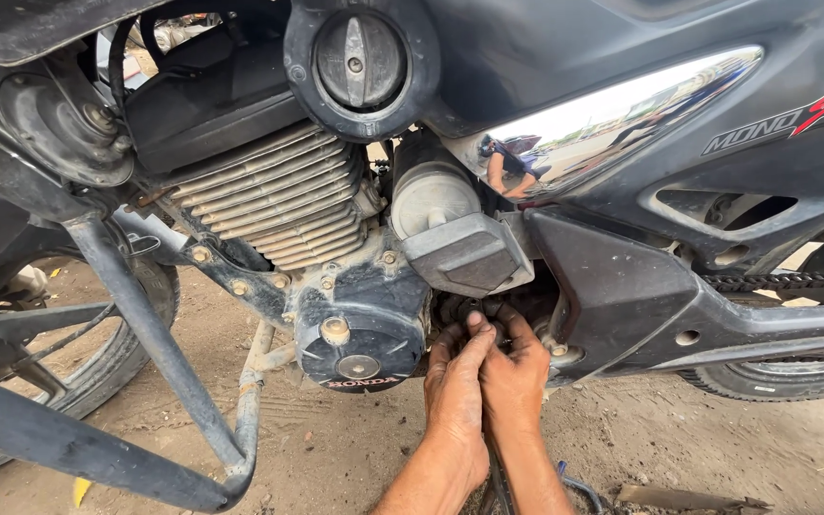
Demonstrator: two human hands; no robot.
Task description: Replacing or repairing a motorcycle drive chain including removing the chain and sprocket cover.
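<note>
Both hands, left hand [457, 396] and right hand [515, 377], hide their fingertips under the motorcycle engine [360, 319].

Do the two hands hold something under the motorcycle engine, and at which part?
It cannot be told. The left hand and right hand press together into the dark gap below the grey engine cover; their fingertips hide whatever they grip.

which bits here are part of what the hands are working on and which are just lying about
In hand:
- left hand and right hand, side by side, fingertips in the dark greasy recess behind the engine
- black round engine side cover, right beside them

Lying about:
- yellow scrap on the dirt
- flat rusty metal strip on the ground
- spoked front wheel
</note>
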